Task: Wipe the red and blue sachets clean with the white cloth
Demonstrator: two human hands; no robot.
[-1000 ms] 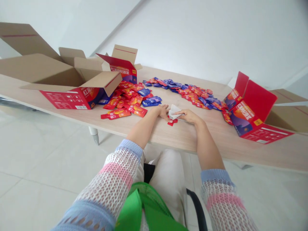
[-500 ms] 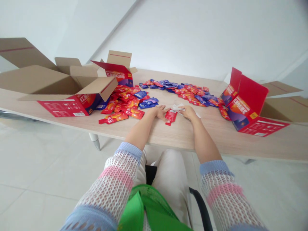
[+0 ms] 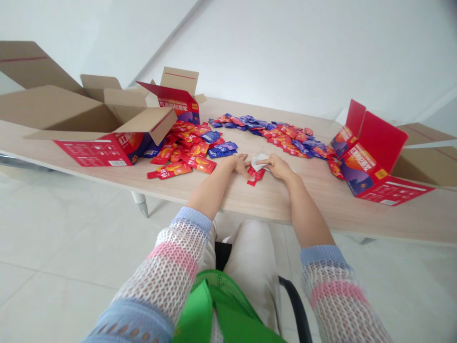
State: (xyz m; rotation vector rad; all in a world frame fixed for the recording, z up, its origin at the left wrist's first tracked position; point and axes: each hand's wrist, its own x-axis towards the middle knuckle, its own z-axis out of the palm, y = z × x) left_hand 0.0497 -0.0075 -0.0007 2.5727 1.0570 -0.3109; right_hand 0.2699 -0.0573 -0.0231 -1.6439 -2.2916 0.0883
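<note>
In the head view, the left hand (image 3: 240, 163) rests on the tabletop (image 3: 257, 205), its thumb spread apart from the other fingers and touching the left edge of a red sachet (image 3: 254, 180). The sachet lies flat between the two hands. The fingers of the right hand (image 3: 280, 166) are clamped on a white tissue (image 3: 257, 163), which covers the sachet's far part. Left of the left fingers is a heap (image 3: 185, 143) of red and blue sachets, with some blue ones (image 3: 222, 150) nearest them. Beyond both hands' fingers a band (image 3: 285, 136) of sachets curves rightward to an open box (image 3: 360, 166). Well left of the fingers stand a large open box (image 3: 93, 153) and, behind the heap, a smaller one (image 3: 178, 108).
</note>
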